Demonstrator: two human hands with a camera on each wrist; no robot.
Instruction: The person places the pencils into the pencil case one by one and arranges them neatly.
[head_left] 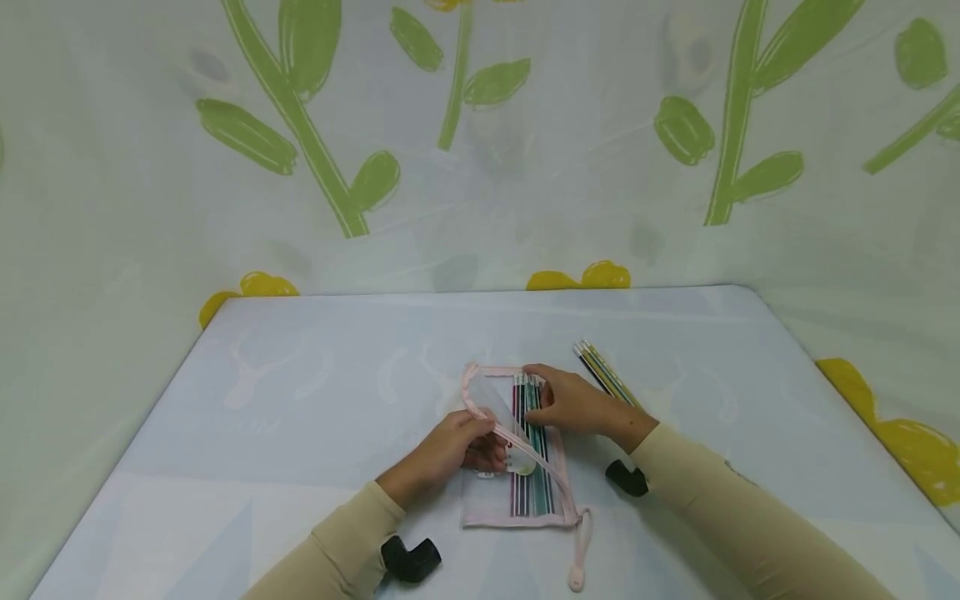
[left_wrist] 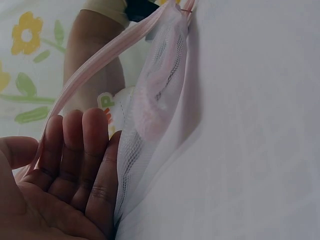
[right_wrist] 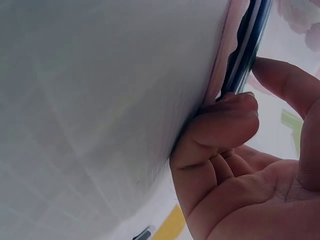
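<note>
A see-through mesh pencil pouch [head_left: 487, 500] with pink zipper trim lies on the table, its top flap lifted. Several striped pencils [head_left: 520, 492] in dark, teal and reddish tones lie lengthwise within its outline. My left hand [head_left: 457, 446] pinches the pink zipper edge [left_wrist: 82, 75] between thumb and fingers, the other fingers curled inside the opening. At the far end of the pencils, my right hand [head_left: 577, 404] grips them, thumb against one side and curled fingers by the pouch's rim, as the right wrist view shows. A small printed tag [head_left: 519, 460] shows near my left fingers.
More pencils [head_left: 600, 367], yellow, green and black, lie on the table [head_left: 337, 375] beyond my right wrist. A pink zipper pull loop [head_left: 577, 558] hangs off the pouch's near right corner. A patterned cloth wall [head_left: 525, 192] stands behind the table.
</note>
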